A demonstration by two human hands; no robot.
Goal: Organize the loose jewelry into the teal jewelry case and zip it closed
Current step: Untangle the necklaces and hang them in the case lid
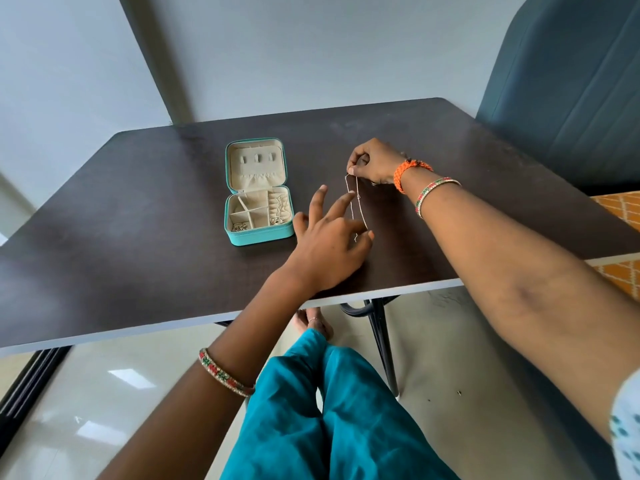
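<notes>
Centre of frame, on the worktop | right hand grip pinches chain top; left hand grip pinches its lower end | step: folding chain | next: carry into teal jewelry case, still open.

You're in what looks like a home room: a dark wood-grain table on black metal legs, a glossy pale tiled floor, plain grey walls, a teal upholstered chair.

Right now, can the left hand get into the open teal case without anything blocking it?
Probably yes. The left hand sits just right of the teal case, whose lid lies open with nothing between. Its fingertips do hold the chain's lower end, though.
</notes>
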